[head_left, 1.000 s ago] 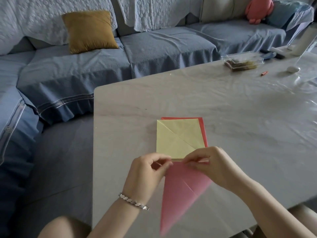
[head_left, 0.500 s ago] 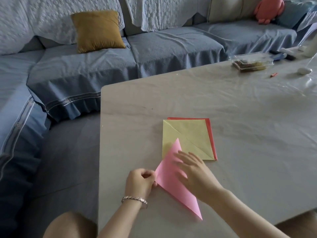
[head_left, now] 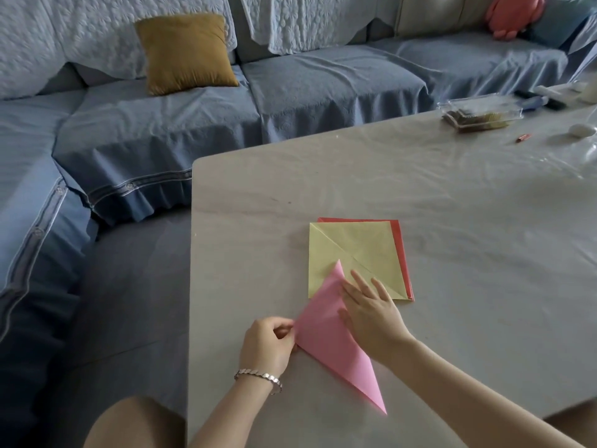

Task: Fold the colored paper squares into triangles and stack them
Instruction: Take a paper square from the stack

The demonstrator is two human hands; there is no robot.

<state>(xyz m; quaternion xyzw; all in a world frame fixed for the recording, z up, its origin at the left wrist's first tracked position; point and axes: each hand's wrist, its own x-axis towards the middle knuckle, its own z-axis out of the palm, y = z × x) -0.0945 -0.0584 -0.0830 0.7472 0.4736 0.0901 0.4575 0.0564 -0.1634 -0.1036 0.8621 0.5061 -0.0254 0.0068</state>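
Note:
A pink paper (head_left: 326, 334) folded into a triangle lies flat on the table near the front edge, its top tip overlapping a yellow square (head_left: 355, 250). The yellow sheet carries diagonal creases and lies on a red sheet (head_left: 400, 250) that shows along its top and right edges. My left hand (head_left: 269, 344), with a bracelet on the wrist, pinches the pink triangle's left corner. My right hand (head_left: 368, 312) lies flat on the triangle's right side with straight fingers, pressing it down.
The grey table (head_left: 468, 237) is covered with clear plastic film. At its far right stand a clear plastic box (head_left: 479, 113), a small red item (head_left: 522, 138) and a white object (head_left: 581, 130). A blue sofa with a mustard cushion (head_left: 185, 51) wraps behind and left.
One second ago both hands held the pink paper up by its top corners. It now lies flat on the table as a triangle, with my right hand spread over it.

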